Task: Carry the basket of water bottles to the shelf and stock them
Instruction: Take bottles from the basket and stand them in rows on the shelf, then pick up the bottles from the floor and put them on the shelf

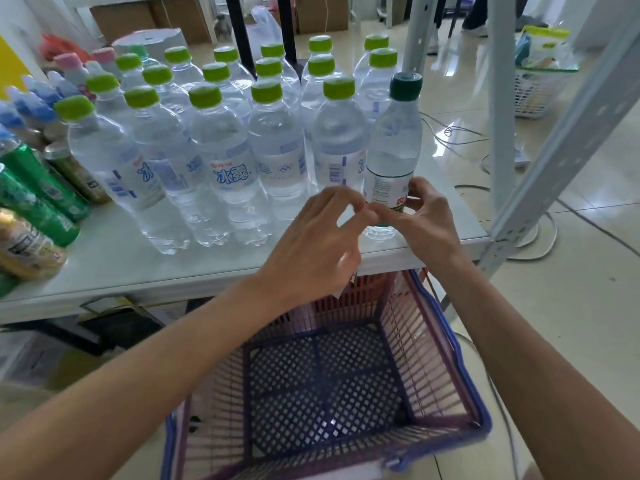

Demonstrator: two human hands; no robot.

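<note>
The bottle with the dark green cap [391,150] stands upright at the right end of the front row on the white shelf [121,268], right of centre in the frame and close to the shelf's front edge. The right hand [427,213] grips its lower part, fingers curled round the right side and thumb lying across the front below the label. The left hand [318,237] is raised beside it with fingers bent, its fingertips meeting the right thumb at the bottle's left side; I cannot tell whether it actually holds the bottle.

To the left and behind stand rows of clear water bottles with light green caps [225,161], packed close together. Green cans [41,192] lie at the left edge of the frame.

The pink and blue basket [446,327] sits on the floor below the shelf edge, at the lower centre of the frame, its mesh bottom bare. A white basket [540,88] sits on the floor at upper right, with cables [460,140] trailing nearby.
</note>
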